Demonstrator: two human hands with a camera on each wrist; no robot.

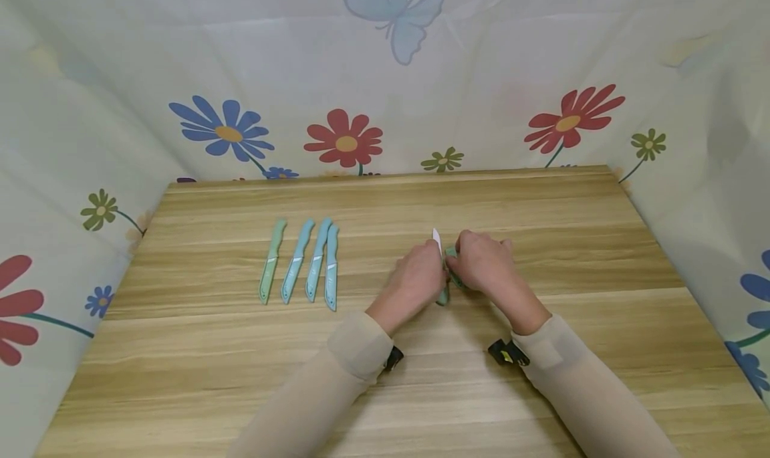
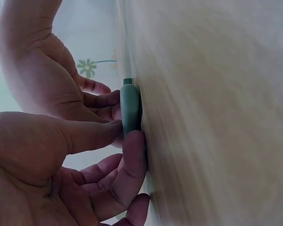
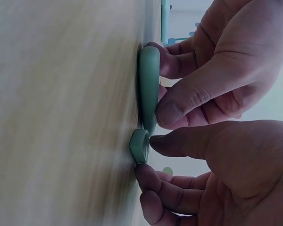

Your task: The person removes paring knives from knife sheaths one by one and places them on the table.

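Left hand (image 1: 417, 269): fingers clamped on the handle of a green knife (image 3: 149, 84), blade bare, low at the counter (image 1: 210, 364). Right hand (image 1: 482, 261): fingers pinching a green sheath (image 3: 140, 145) just beside it. Four sheathed knives (image 1: 293, 271) lie leftward. Step looks like sheathing; next move likely calls for lining sheath mouth up with blade tip.
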